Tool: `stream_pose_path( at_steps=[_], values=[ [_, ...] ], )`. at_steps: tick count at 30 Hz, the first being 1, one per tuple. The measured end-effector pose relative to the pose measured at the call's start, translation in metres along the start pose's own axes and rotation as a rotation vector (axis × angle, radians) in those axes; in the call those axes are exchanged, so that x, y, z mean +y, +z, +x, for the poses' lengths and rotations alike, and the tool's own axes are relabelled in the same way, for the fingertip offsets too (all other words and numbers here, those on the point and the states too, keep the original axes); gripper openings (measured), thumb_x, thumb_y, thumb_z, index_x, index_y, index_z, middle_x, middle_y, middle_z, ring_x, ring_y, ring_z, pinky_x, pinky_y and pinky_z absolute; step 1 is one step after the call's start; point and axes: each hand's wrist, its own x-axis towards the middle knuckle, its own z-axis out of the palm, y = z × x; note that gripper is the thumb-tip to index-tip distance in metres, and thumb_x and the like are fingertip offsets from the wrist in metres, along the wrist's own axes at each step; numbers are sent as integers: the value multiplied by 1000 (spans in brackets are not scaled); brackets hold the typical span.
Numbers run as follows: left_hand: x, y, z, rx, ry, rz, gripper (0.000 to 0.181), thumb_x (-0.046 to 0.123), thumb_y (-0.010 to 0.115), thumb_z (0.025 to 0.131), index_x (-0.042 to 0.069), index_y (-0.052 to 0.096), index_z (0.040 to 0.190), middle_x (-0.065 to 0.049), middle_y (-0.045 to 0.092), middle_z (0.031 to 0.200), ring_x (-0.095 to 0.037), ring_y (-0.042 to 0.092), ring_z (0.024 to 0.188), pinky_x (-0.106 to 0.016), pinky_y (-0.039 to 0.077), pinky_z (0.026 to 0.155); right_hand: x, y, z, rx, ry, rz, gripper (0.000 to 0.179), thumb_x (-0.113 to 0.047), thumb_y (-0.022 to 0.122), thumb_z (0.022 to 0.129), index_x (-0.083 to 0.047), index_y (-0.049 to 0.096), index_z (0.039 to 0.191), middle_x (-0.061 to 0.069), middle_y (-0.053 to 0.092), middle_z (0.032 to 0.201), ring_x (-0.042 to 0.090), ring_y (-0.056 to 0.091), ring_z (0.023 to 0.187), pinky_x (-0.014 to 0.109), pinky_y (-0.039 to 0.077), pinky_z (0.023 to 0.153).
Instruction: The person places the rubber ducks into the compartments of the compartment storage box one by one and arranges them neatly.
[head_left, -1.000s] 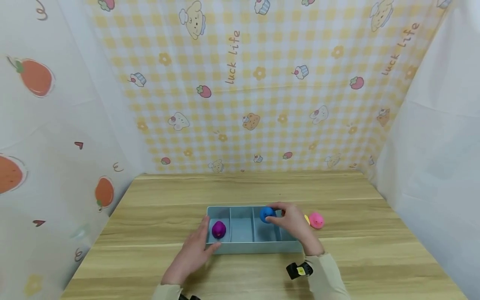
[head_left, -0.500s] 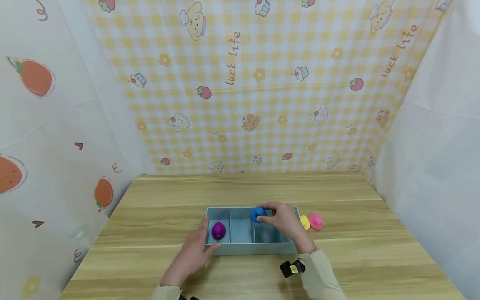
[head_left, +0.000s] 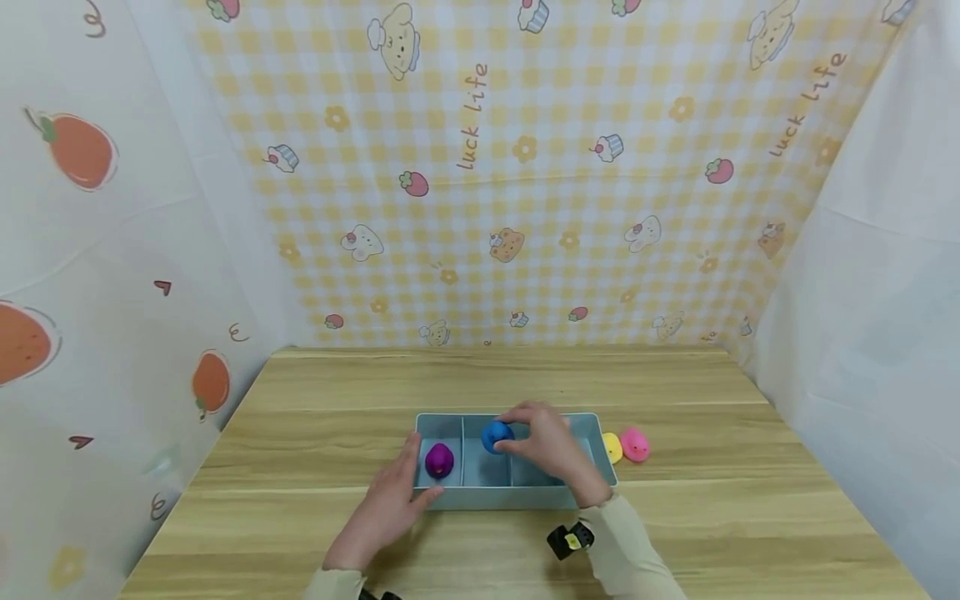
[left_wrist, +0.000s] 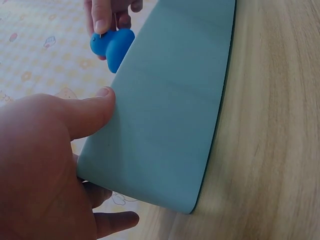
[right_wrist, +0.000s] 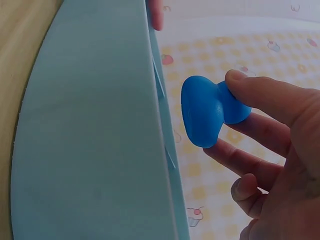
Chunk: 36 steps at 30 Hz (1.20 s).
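In the head view, your right hand (head_left: 547, 446), thumb and fingertips pinching the smooth blue duck-shaped toy (head_left: 493, 437), has moved left since half a second ago, seemingly to just above the second compartment (head_left: 483, 474) from the left of the grey-blue plastic box (head_left: 517, 498). In the left wrist view, your left hand (left_wrist: 40, 145) braces the box's end, fingers fairly straight. In the right wrist view, the toy shows two rounded lobes.

Wooden table (head_left: 337, 433): tray (head_left: 495, 498), yellow toy (head_left: 612, 448), pink toy (head_left: 636, 445).

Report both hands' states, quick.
Left hand: open, touching the divided tray at its left end.
Right hand: closed, pinching the blue toy.
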Motion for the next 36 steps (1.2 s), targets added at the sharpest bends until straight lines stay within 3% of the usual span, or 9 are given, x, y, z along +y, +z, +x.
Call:
stream_pose_path(
  at_steps=[11, 18, 25, 36],
  values=[
    [0, -1, -1, -25, -30, -8, 79, 34, 58, 95, 3, 14, 153, -15, 16, 159, -40, 29, 140, -63, 22, 112, -3, 15, 8, -58, 6, -67, 28, -28, 82, 74, -16, 75, 98, 0, 68, 103, 21, 53, 96, 47, 33, 76],
    [0, 0, 0, -20, -20, 12, 79, 35, 58, 95, 3, 15, 152, -15, 17, 159, -40, 31, 140, -62, 24, 111, -1, 24, 13, -88, 8, -133, 24, -28, 84, 72, -18, 75, 92, -1, 70, 98, 17, 47, 86, 37, 26, 67],
    [-1, 0, 1, -30, -31, 2, 80, 35, 59, 94, 4, 14, 153, -15, 17, 159, -40, 30, 140, -63, 24, 111, -1, 33, 12, -120, 3, -234, 27, -31, 85, 70, -20, 76, 93, -5, 72, 95, 17, 42, 85, 36, 22, 65],
    [2, -1, 0, -24, -31, 5, 79, 34, 59, 94, 4, 15, 153, -16, 18, 159, -42, 31, 139, -63, 24, 111, -1, 45, 10, -113, -22, -308, 28, -30, 86, 68, -17, 77, 91, -3, 73, 90, 16, 38, 83, 36, 22, 63]
  ],
)
